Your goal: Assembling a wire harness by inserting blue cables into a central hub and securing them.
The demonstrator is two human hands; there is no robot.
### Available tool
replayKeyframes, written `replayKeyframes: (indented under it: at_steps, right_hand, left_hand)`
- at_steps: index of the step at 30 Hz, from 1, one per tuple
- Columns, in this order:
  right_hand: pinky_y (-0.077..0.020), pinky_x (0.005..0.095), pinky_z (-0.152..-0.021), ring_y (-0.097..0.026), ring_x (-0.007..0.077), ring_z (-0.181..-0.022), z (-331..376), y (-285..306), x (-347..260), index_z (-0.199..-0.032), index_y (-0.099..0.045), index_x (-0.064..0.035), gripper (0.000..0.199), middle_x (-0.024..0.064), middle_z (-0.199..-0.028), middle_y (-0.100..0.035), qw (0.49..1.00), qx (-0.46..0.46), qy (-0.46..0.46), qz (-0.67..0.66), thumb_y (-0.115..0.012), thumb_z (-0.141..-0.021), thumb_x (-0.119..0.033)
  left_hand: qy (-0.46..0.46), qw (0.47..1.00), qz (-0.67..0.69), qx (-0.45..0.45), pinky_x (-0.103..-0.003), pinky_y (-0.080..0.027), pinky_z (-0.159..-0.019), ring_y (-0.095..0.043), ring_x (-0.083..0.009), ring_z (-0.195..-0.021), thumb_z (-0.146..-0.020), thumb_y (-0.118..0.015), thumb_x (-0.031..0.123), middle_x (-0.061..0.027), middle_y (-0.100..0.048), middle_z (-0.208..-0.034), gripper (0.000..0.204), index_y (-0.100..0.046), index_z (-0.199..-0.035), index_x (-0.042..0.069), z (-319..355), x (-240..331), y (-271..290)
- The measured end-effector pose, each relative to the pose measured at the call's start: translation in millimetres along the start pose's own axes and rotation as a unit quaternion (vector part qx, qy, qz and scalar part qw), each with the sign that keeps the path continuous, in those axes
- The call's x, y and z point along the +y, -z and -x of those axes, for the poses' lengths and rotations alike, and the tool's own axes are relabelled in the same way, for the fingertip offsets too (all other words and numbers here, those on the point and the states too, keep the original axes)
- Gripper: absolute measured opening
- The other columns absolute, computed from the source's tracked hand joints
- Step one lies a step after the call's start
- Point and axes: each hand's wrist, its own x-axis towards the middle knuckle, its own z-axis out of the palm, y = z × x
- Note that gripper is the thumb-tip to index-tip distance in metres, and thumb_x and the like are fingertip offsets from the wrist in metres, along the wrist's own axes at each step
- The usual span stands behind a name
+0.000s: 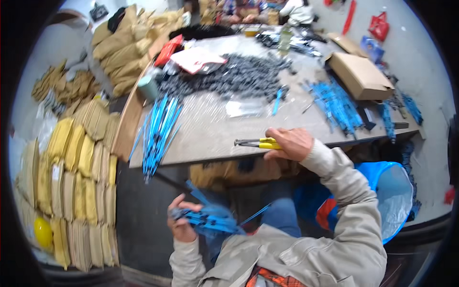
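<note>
My left hand (182, 224) is closed round a bundle of thin blue strips with dark parts (210, 220), held low over my lap beyond the table's front edge. Motion smears the bundle, and one strip sticks out of it to the right. In my right hand (295, 143) is a pair of yellow-handled pliers (256, 142), its metal jaws pointing left above the front of the table. Fingers and thumb wrap the handles, hiding their rear ends. Similar blue strips (157, 129) lie in a loose pile at the table's left front corner, some overhanging the edge.
On the table (205, 124) are a heap of small dark grey pieces (239, 71), clear plastic bags (244, 108), a cardboard box (361, 76) and more blue strips (334, 105). A blue lined bin (382, 191) stands right of me. Stacked sacks (81, 191) line the left.
</note>
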Motion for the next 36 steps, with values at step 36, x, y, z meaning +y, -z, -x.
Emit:
replayKeyframes:
  at_steps: [36]
  right_hand:
    - [-0.0417, 0.0330, -0.084, -0.056, 0.0236, -0.088, 1, -111, -165, -0.095, -0.058, -0.0025, 0.034, 0.0076, -0.098, -0.059, 0.751, 0.147, 0.495, -0.412, -0.067, -0.070, -0.024]
  left_hand:
    - [0.235, 0.735, 0.615, 0.162, -0.036, -0.043, -0.091, -0.054, -0.0251, -0.102, -0.085, -0.042, 0.052, -0.0151, -0.054, -0.115, 0.061, -0.048, -0.119, 0.002, 89, -147, 22]
